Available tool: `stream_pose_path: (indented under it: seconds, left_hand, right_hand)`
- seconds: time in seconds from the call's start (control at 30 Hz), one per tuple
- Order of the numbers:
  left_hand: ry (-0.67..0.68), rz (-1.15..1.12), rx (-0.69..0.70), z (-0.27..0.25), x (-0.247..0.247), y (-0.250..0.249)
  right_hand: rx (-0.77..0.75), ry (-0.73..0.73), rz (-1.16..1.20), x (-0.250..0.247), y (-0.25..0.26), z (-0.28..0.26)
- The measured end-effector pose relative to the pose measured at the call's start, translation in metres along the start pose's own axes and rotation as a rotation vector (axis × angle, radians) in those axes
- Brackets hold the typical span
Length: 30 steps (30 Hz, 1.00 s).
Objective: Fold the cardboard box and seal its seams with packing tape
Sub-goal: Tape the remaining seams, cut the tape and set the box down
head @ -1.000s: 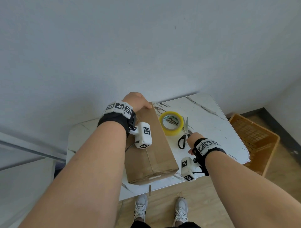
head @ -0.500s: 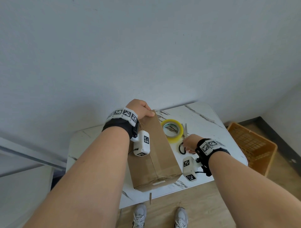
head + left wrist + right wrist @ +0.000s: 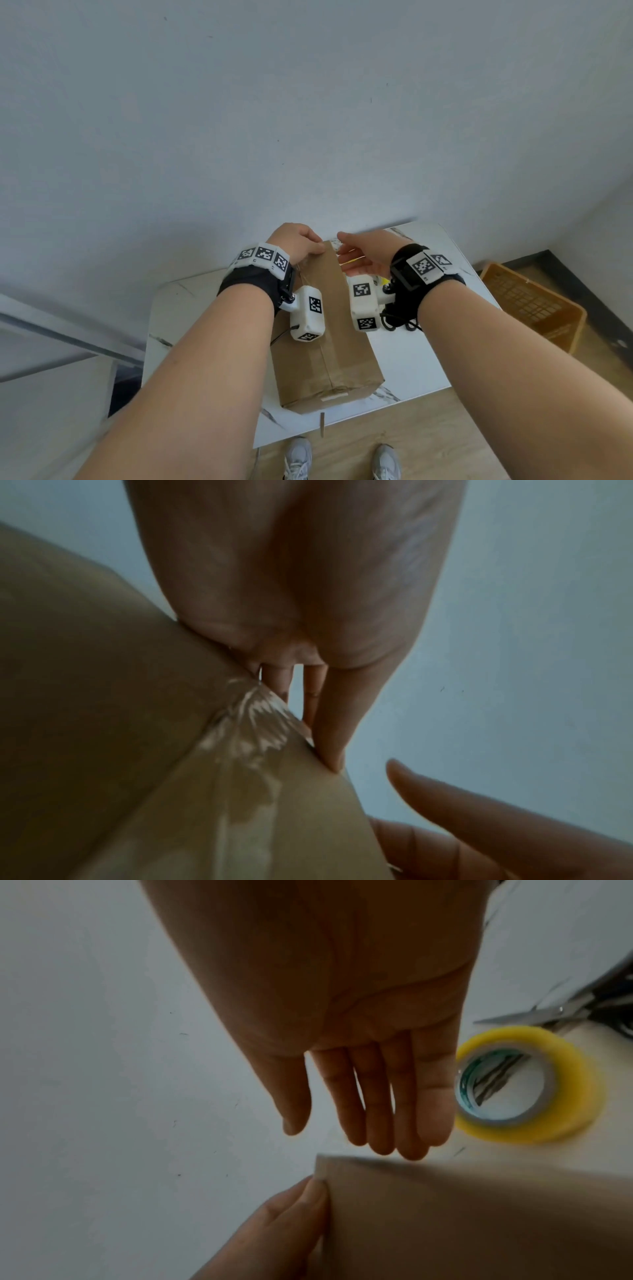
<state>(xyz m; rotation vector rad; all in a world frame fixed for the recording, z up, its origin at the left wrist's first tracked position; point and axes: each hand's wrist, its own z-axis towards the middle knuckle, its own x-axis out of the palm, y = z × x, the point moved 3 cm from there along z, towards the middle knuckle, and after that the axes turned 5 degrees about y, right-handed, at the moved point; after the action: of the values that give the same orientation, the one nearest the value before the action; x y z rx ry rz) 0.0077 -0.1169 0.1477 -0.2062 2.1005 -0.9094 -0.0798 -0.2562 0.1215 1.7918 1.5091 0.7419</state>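
A closed brown cardboard box (image 3: 330,346) lies lengthwise on the white marble table (image 3: 414,363), with clear tape (image 3: 246,723) along its top seam. My left hand (image 3: 301,243) grips the box's far left corner, its fingers (image 3: 329,723) curled over the far edge and the thumb (image 3: 301,1213) on top. My right hand (image 3: 356,257) hovers open at the far right corner, its straight fingers (image 3: 380,1110) just off the cardboard (image 3: 479,1218). The yellow tape roll (image 3: 524,1085) lies on the table beyond that hand, mostly hidden in the head view.
Scissors (image 3: 551,1012) lie on the table to the right of the roll; their black handles (image 3: 399,323) show under my right wrist. An orange plastic crate (image 3: 534,308) stands on the wooden floor to the right. A grey wall runs right behind the table.
My right hand has left the scissors lying on the table and moved up and left to the box's far end. The left hand has stayed on the box's far corner.
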Motion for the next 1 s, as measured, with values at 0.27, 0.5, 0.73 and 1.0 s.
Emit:
stream_pose_path:
  seconds: [0.27, 0.5, 0.73, 1.0]
  left_hand:
    - [-0.011, -0.008, 0.021, 0.0, 0.001, 0.004]
    - [0.0, -0.038, 0.024, 0.001, 0.002, 0.002]
    - [-0.004, -0.072, 0.021, 0.001, 0.003, 0.002]
    - [-0.059, 0.004, -0.026, 0.002, 0.002, 0.001]
  right_hand:
    - [0.073, -0.063, 0.04, 0.009, 0.002, 0.01]
    - [0.173, -0.062, -0.002, 0.01, 0.0, 0.01]
    - [0.121, -0.105, 0.057, 0.008, -0.002, 0.008]
    - [-0.158, -0.234, -0.182, 0.003, 0.006, 0.005]
